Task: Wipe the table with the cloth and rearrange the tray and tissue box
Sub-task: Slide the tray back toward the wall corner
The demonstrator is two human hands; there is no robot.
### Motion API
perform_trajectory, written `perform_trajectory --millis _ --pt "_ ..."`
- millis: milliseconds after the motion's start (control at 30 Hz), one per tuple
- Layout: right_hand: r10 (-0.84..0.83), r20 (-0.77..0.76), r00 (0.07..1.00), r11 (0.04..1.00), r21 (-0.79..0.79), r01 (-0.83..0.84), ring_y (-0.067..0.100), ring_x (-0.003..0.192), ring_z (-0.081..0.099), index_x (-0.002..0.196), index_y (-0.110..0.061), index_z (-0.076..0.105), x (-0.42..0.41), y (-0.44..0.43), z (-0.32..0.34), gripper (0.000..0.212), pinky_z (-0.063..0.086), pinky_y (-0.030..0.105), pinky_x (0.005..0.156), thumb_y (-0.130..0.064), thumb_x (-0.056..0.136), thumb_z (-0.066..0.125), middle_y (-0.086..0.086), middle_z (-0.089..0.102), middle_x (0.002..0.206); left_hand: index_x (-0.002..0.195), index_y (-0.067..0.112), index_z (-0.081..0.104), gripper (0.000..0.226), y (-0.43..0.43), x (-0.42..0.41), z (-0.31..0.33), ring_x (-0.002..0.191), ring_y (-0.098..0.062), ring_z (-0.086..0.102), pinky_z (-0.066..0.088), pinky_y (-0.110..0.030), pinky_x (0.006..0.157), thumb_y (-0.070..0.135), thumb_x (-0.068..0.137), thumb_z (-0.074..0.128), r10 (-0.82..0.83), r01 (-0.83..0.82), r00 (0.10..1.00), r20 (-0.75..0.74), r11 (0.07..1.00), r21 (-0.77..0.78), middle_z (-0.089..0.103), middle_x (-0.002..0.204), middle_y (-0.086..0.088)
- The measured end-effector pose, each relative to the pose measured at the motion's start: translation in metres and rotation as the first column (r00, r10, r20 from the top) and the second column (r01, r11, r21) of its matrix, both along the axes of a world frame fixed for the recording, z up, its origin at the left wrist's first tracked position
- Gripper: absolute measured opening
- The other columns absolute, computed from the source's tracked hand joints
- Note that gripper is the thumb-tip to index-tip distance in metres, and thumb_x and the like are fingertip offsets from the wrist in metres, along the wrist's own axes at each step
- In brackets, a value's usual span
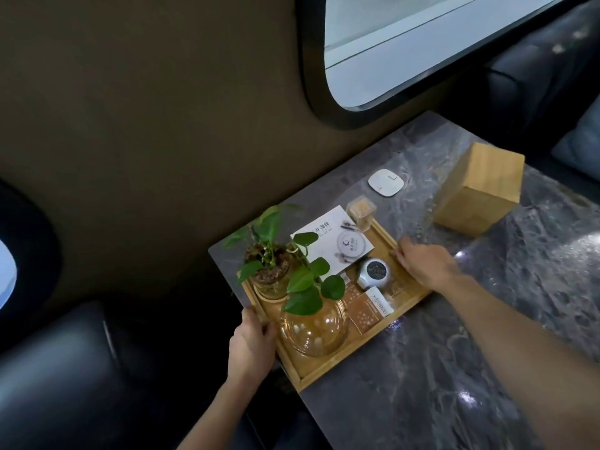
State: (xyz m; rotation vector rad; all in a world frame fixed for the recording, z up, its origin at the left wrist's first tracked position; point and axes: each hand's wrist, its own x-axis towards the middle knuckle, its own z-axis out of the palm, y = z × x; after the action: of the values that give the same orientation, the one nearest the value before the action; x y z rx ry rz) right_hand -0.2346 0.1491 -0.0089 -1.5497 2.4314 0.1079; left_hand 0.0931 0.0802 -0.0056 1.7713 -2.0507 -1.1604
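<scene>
A wooden tray [328, 370] lies near the left end of the grey marble table [454, 368]. My left hand [253, 345] grips its near-left rim. My right hand [423, 263] holds its far-right rim. On the tray stand two glass pots with green plants [292, 271], a white card [334, 245], a round silver device [373, 272], small boxes and a clear toothpick holder [361, 211]. The wooden tissue box [477, 190] stands on the table beyond the tray, to the right. No cloth is in view.
A white square pad [385, 182] lies on the table near the wall. The brown wall with a rounded window [406, 50] runs along the table's far side. Dark leather seats [65, 368] stand at the left and at the far right.
</scene>
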Motion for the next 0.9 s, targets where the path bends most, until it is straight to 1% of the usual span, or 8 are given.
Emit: perform_trajectory --millis 133,233,300,367,433,533,800,900 --pt "-0.102 0.186 0.977 0.987 -0.107 0.124 0.027 0.075 0.059 0.087 -0.023 0.040 0.003 0.014 0.003 0.033 0.043 0.036 0.063 -0.056 0.086 0.036 0.007 0.063 0.088 0.108 0.014 0.043 0.031 0.005 0.001 0.002 0.080 -0.035 0.065 0.051 -0.039 0.065 0.034 0.086 0.051 0.023 -0.018 0.997 0.070 0.997 -0.078 0.065 0.089 -0.005" --pt "-0.163 0.365 0.917 0.957 -0.167 0.237 0.027 0.101 0.056 0.115 -0.025 0.046 0.004 0.032 0.007 0.063 0.046 0.046 0.086 -0.071 0.071 0.045 0.007 0.058 0.113 0.125 0.008 0.037 0.054 0.015 0.004 0.007 0.101 -0.031 0.059 0.049 -0.041 0.078 0.034 0.084 0.058 0.008 -0.014 1.000 -0.028 0.973 -0.229 0.061 0.107 -0.010" --pt "-0.149 0.369 0.918 0.978 -0.080 0.191 0.027 0.124 0.042 0.135 -0.024 0.031 0.006 0.047 0.006 0.095 0.027 0.049 0.107 -0.079 0.058 0.047 0.008 0.046 0.137 0.138 0.002 0.026 0.079 0.022 0.006 0.010 0.124 -0.030 0.044 0.037 -0.042 0.103 0.048 0.080 0.053 -0.025 0.015 0.999 -0.043 0.977 -0.214 0.048 0.132 -0.017" --pt "-0.123 0.378 0.918 0.992 0.009 0.130 0.021 0.135 0.024 0.142 -0.028 0.013 0.009 0.060 0.003 0.114 0.007 0.045 0.111 -0.083 0.050 0.050 0.005 0.031 0.148 0.145 0.005 0.008 0.104 0.031 0.009 0.011 0.142 -0.020 0.016 0.010 -0.034 0.116 0.068 0.068 0.039 -0.085 0.078 0.996 -0.032 0.980 -0.183 0.024 0.152 -0.013" --pt "-0.120 0.409 0.904 0.993 0.045 0.112 0.014 0.138 0.013 0.143 -0.030 0.001 0.009 0.066 0.000 0.121 0.000 0.036 0.109 -0.078 0.049 0.060 0.003 0.020 0.153 0.143 0.011 -0.016 0.124 0.042 0.010 0.009 0.140 -0.008 -0.019 -0.020 -0.022 0.111 0.086 0.057 0.032 -0.173 0.169 0.985 -0.012 0.976 -0.140 -0.011 0.154 -0.001" --pt "-0.105 0.379 0.920 0.994 0.018 0.106 0.009 0.139 0.007 0.143 -0.028 0.000 0.010 0.066 -0.003 0.125 -0.002 0.026 0.104 -0.069 0.048 0.071 0.002 0.013 0.155 0.130 0.015 -0.038 0.133 0.052 0.007 0.001 0.131 -0.011 -0.042 -0.037 -0.021 0.099 0.094 0.048 0.029 -0.314 0.329 0.939 0.139 0.938 -0.111 -0.037 0.144 -0.003" --pt "-0.059 0.318 0.946 0.997 -0.019 0.069 0.007 0.138 0.007 0.143 -0.029 0.009 0.006 0.056 0.002 0.132 -0.001 0.018 0.097 -0.077 0.036 0.068 0.002 0.016 0.154 0.125 0.008 -0.042 0.137 0.043 0.004 -0.004 0.131 -0.020 -0.043 -0.041 -0.031 0.098 0.096 0.044 0.024 -0.350 0.393 0.882 0.316 0.916 -0.084 -0.037 0.143 -0.012" --pt "-0.029 0.312 0.950 0.997 -0.053 0.048 -0.005 0.132 0.005 0.143 -0.028 0.012 0.004 0.048 0.003 0.130 0.000 0.014 0.093 -0.076 0.036 0.068 0.001 0.019 0.154 0.128 0.008 -0.041 0.137 0.039 0.003 -0.002 0.132 -0.019 -0.041 -0.041 -0.032 0.098 0.097 0.043 0.020 -0.332 0.375 0.887 0.322 0.923 -0.081 -0.035 0.145 -0.011"
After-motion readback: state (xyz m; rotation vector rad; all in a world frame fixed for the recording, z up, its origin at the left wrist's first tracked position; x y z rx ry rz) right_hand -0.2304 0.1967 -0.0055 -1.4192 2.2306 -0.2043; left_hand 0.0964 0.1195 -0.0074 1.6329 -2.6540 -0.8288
